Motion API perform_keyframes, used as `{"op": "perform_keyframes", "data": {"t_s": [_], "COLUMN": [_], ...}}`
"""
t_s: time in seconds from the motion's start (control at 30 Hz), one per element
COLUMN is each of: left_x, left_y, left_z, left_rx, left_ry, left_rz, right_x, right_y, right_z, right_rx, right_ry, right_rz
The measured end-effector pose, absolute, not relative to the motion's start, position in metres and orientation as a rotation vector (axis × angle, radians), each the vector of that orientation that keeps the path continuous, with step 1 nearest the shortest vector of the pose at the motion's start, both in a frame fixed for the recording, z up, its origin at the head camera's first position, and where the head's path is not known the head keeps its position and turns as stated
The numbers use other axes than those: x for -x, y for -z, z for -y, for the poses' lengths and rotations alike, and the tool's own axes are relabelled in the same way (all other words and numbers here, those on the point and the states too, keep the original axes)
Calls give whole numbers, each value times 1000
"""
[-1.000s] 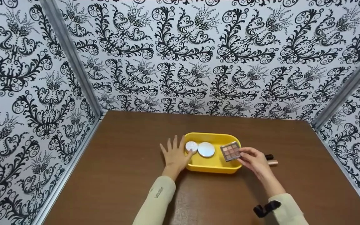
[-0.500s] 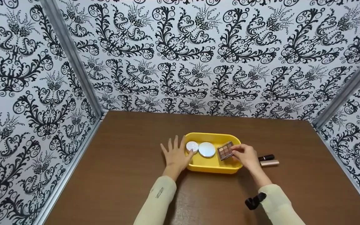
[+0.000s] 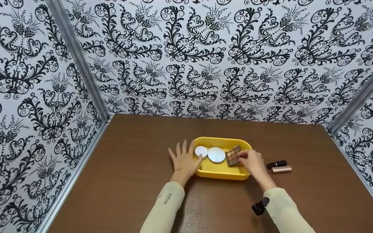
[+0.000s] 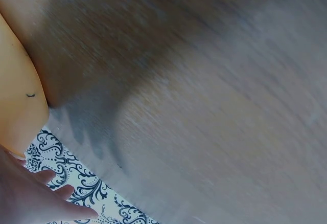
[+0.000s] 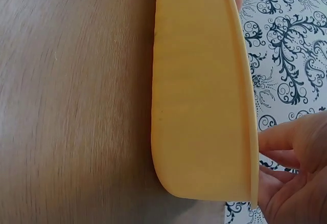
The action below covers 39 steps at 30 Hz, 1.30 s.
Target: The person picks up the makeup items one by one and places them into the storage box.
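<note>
A yellow tray (image 3: 222, 175) stands on the brown table. Inside its right end, my right hand (image 3: 254, 164) pinches an eyeshadow palette (image 3: 232, 158) with several brown and beige pans; the palette leans slightly askew. My left hand (image 3: 185, 162) rests at the tray's left rim with fingers spread and the thumb over the edge. Two round white compacts lie in the tray: a small one (image 3: 201, 151) by the left thumb and a larger one (image 3: 216, 155) beside the palette. In the right wrist view the tray's wall (image 5: 202, 91) hides the fingertips and palette.
To the right of the tray, a black tube (image 3: 276, 164) and a pale pink tube (image 3: 281, 169) lie side by side on the table (image 3: 134, 155). Patterned black-and-white walls (image 3: 199, 64) enclose the table at the back and sides.
My right hand has moved left and down with the palette, from over the tray's right rim into the tray beside the larger compact. The left hand stays at the rim.
</note>
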<state>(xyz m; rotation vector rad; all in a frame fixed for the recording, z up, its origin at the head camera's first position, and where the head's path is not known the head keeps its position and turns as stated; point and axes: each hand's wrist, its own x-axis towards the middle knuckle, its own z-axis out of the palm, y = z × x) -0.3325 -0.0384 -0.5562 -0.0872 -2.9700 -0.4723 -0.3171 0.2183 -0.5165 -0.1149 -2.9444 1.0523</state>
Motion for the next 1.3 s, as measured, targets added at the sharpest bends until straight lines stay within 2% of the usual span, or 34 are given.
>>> {"op": "perform_keyframes", "data": {"t_s": [0.97,1.3], "left_x": [335,335], "left_y": [558,558], "left_z": [39,39], "left_rx": [67,62], "left_ry": [455,447], "left_rz": [2982,2985], "right_x": [318,319], "right_y": [514,517], "right_z": [-197,-196], "right_rx": [-161,-136], "right_ry": [-603,-634], "right_rz": [3281,3288]}}
